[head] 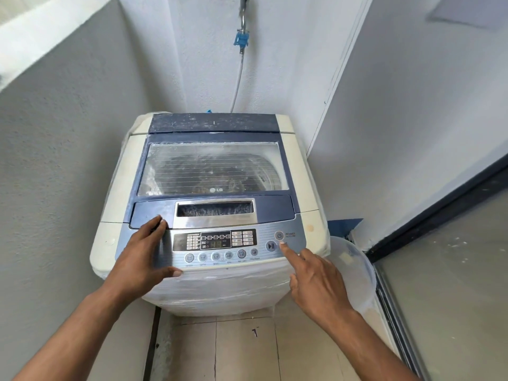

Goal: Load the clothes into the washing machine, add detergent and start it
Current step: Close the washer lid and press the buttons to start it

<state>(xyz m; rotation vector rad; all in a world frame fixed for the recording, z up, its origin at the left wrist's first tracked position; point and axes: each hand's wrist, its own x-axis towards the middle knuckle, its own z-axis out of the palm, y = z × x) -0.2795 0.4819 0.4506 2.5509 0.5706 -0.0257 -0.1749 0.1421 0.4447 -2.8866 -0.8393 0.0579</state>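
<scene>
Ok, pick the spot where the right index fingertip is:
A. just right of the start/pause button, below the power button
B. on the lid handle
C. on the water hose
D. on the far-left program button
A: the right hand points its index fingertip beside the start/pause button, under the power button.

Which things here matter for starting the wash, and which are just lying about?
Job: white top-loading washing machine, its closed glass lid, round play/pause button, right hand, left hand.
Lying about: clear plastic tub, blue tap fitting.
</scene>
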